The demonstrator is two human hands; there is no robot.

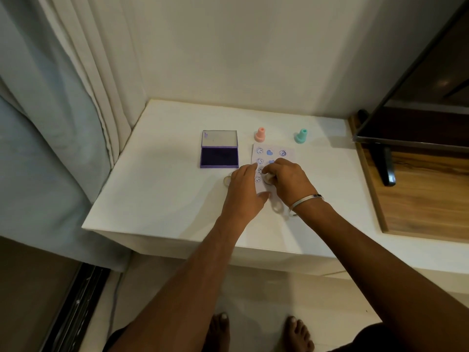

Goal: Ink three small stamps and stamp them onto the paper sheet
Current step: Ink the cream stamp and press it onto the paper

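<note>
The paper sheet (275, 154) lies on the white tabletop (162, 199) just right of the open purple ink pad (219, 156), already carrying rows of blue smileys, hearts and a round mark. The right hand (289, 181) is clenched around a small pale stamp (268, 179), which it presses onto the lower part of the sheet. The left hand (245, 189) lies flat with fingers spread, grasping nothing, pinning the sheet's left edge. To print cleanly here, the stamp should go straight down, stay square to the paper without rocking, then lift vertically while the left hand holds the sheet flat. A pink stamp (260, 134) and a teal stamp (300, 136) stand upright beyond the sheet's far edge, and two small clear caps (277, 206) (227, 181) rest near the hands.
</note>
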